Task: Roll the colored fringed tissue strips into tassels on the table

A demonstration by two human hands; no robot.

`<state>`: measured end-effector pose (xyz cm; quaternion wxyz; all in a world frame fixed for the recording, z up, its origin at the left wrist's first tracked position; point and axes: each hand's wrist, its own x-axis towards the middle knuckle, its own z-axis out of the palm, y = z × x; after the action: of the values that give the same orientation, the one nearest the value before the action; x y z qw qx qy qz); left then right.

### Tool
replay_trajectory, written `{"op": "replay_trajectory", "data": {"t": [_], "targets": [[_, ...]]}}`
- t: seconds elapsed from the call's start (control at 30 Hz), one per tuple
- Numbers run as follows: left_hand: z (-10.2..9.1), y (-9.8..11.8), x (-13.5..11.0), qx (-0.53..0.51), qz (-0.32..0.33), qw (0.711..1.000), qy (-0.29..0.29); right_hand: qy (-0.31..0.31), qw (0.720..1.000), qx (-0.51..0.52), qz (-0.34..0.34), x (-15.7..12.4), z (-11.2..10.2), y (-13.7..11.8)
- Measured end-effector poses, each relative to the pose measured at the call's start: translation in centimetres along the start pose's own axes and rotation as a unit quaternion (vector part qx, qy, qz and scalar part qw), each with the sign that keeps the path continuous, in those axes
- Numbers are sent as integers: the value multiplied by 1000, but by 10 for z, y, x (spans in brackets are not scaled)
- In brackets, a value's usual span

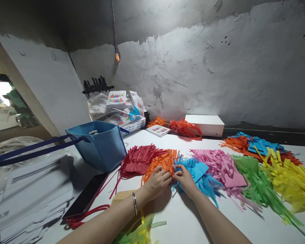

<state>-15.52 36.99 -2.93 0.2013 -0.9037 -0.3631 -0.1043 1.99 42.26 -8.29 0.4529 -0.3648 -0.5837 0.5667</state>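
Note:
My left hand (159,179) rests on a pile of orange fringed tissue paper (165,159), its fingers curled on the strips. Close beside it, my right hand (184,178) pinches with thumb and forefinger where the orange pile meets the blue fringed tissue paper (199,169). What lies in that pinch is too small to make out. Dark red fringed tissue (139,161) lies left of the orange. To the right of the blue come pink (221,166), green (256,176) and yellow (289,176) fringed piles.
A blue felt basket (99,145) with handles stands at left, near a dark phone (86,196) and a cardboard box (40,193). Packaged boxes (117,98), a red plastic bag (185,128) and a white box (205,125) line the wall. Yellow-green strips (137,234) lie below my left forearm.

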Motion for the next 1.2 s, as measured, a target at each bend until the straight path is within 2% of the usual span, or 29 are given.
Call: {"op": "replay_trajectory", "data": {"t": [0.17,0.4,0.63,0.87,1.2], "targets": [[7,-2,-6,15,-25,999,40,18,998,-37,-53,-2,3,0],[10,-6,-13,5,-20,995,95,-5,993,-73,-92,-7,6,-3],[7,-5,-17,-27,-61,990,120,4,993,-69,-90,-6,5,-2],[2,-4,-16,-51,-80,987,132,-22,995,-65,-74,-12,10,-9],[-1,2,-13,-83,-80,985,128,21,998,-52,-17,0,14,1]]}}
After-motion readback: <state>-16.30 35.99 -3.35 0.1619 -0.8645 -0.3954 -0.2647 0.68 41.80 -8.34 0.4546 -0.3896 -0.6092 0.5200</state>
